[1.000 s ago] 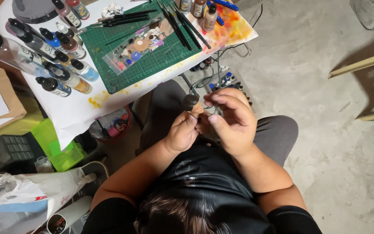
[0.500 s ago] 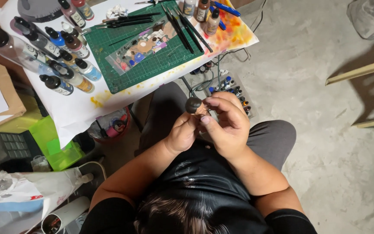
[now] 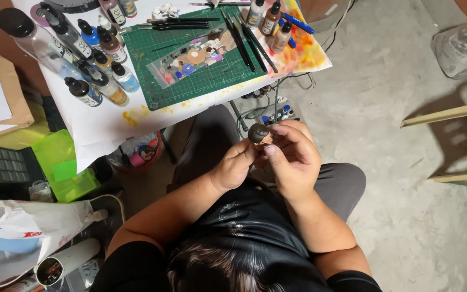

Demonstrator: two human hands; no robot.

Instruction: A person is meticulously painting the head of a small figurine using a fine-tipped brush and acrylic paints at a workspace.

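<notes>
Head cam showed both hands up over the lap, left hand (image 3: 233,168) and right hand (image 3: 293,154) pinching a small dark round piece (image 3: 258,133) between fingertips. Nothing under it but floor, so one slip probably meant a drop, well short of the counter (image 3: 109,121).

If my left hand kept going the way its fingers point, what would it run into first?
Your left hand points up and rightward, so it probably meets the small dark round piece its fingertips already pinch, with the right hand just beyond. Depth is hard to judge.

Both hands, left hand (image 3: 237,166) and right hand (image 3: 294,157), pinch a small dark round figure head (image 3: 258,133) below the green cutting mat (image 3: 201,81).
</notes>
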